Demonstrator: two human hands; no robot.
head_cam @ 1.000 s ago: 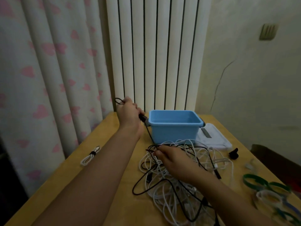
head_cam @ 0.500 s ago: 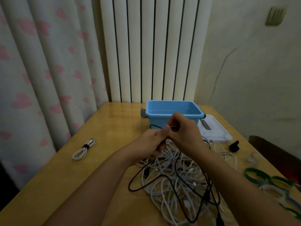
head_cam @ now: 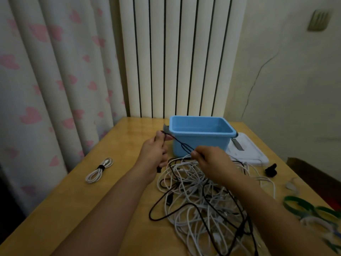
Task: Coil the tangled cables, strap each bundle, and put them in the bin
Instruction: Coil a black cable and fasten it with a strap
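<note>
Our hands have drawn apart: left hand (head_cam: 154,154) grips gathered black cable (head_cam: 181,145), right hand (head_cam: 212,159) pinches the next length, so coiling continues.

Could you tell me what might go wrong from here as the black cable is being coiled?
The black cable, stretched between the left hand and right hand, still runs through the tangled pile; pulling may tighten knots or drag white cables along. The taut span passes close to the blue bin and might nudge it.

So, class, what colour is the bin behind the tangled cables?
Light blue: the bin shows best in the head view.
</note>
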